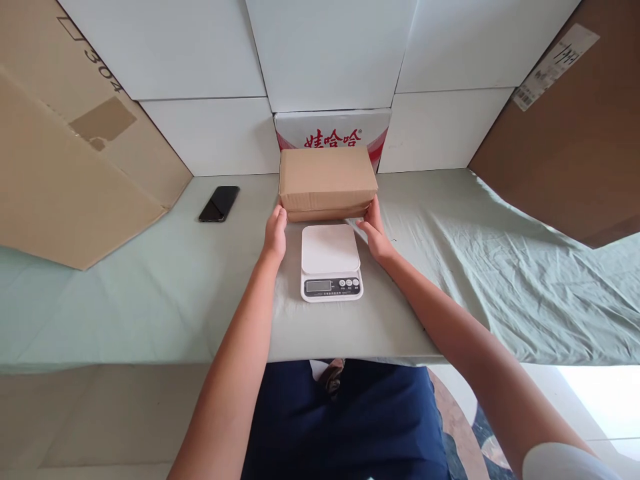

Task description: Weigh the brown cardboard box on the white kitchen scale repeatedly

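A brown cardboard box [327, 175] is held between my two hands, just behind a white kitchen scale [331, 250]. My left hand [275, 232] grips the box's lower left corner, thumb along the side. At the lower right corner my right hand [375, 230] has hold of it, with some fingers hidden behind or under the box. The scale lies flat with its dark display and buttons facing me, and nothing rests on its plate. Whether the box touches the table I cannot tell.
A black phone [219, 204] lies to the left on the green tablecloth [240, 280]. Large cardboard panels stand at the left [75, 167] and right [565, 133]. White boxes [330, 53] form a wall at the back, one with red lettering behind the held box.
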Action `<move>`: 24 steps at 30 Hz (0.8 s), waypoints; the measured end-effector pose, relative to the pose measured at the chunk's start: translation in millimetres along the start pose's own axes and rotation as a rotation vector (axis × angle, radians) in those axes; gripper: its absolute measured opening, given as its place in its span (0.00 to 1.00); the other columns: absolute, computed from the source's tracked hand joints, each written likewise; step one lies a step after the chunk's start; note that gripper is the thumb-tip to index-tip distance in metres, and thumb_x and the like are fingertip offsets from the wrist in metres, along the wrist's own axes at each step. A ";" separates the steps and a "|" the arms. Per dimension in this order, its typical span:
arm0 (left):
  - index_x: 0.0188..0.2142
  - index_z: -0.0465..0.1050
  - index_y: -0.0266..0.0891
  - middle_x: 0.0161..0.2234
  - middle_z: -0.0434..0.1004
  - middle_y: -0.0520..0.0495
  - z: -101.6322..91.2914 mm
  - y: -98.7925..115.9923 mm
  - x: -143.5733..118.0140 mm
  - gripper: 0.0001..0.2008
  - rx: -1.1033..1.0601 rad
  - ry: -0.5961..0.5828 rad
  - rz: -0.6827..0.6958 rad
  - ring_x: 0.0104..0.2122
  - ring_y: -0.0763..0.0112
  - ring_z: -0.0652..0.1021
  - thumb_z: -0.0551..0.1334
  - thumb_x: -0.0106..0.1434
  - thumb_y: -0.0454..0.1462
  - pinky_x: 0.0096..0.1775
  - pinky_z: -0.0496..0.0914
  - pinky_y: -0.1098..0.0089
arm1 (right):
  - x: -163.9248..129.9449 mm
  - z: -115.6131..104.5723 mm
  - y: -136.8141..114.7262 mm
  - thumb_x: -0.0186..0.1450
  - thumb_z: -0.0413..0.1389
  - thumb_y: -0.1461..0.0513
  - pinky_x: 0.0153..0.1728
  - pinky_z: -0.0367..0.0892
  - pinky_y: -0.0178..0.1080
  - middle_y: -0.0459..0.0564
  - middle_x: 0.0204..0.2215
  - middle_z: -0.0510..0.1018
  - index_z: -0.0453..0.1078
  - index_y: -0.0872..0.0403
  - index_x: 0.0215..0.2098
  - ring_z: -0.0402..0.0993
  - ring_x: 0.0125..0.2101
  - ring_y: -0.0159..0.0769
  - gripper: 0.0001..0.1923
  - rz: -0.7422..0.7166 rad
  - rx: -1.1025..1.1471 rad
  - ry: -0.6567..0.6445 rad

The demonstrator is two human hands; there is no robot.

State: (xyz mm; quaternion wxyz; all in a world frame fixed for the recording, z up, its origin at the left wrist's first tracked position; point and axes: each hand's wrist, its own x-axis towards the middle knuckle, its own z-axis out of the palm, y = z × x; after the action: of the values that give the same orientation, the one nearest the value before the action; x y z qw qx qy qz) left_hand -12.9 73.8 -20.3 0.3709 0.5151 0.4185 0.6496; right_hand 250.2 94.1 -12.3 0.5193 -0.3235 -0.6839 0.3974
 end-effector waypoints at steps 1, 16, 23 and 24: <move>0.60 0.75 0.47 0.64 0.76 0.41 0.6 6.0 -4.6 0.35 0.013 0.004 0.017 0.69 0.53 0.70 0.59 0.65 0.64 0.69 0.63 0.55 | -2.4 -0.2 -4.8 0.65 0.54 0.43 0.80 0.41 0.55 0.33 0.79 0.47 0.39 0.34 0.76 0.40 0.79 0.40 0.46 -0.023 -0.010 0.012; 0.70 0.66 0.44 0.68 0.71 0.38 7.3 60.1 -154.0 0.38 0.033 -0.001 0.031 0.75 0.46 0.59 0.55 0.69 0.61 0.74 0.55 0.49 | -130.7 2.5 -60.5 0.68 0.54 0.42 0.76 0.52 0.66 0.40 0.78 0.48 0.37 0.32 0.77 0.50 0.76 0.55 0.46 -0.062 -0.109 0.046; 0.70 0.65 0.46 0.71 0.67 0.40 6.0 56.3 -143.1 0.35 0.006 -0.009 0.008 0.75 0.48 0.60 0.54 0.71 0.59 0.74 0.56 0.50 | -127.9 1.4 -60.4 0.69 0.54 0.43 0.75 0.54 0.64 0.40 0.78 0.47 0.37 0.32 0.77 0.53 0.74 0.54 0.45 -0.056 -0.127 0.024; 0.70 0.65 0.47 0.72 0.66 0.40 5.6 55.6 -142.6 0.35 0.003 -0.007 0.008 0.75 0.49 0.60 0.54 0.71 0.59 0.74 0.56 0.50 | -128.2 1.2 -60.4 0.70 0.53 0.43 0.75 0.53 0.65 0.40 0.78 0.47 0.36 0.32 0.77 0.53 0.74 0.55 0.45 -0.065 -0.135 0.028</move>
State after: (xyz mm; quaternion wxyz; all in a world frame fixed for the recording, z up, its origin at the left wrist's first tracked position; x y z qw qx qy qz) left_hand 17.5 -76.3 -19.3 0.3692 0.5196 0.4160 0.6485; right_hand 279.5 -44.5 -17.5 0.5183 -0.3410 -0.7120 0.3288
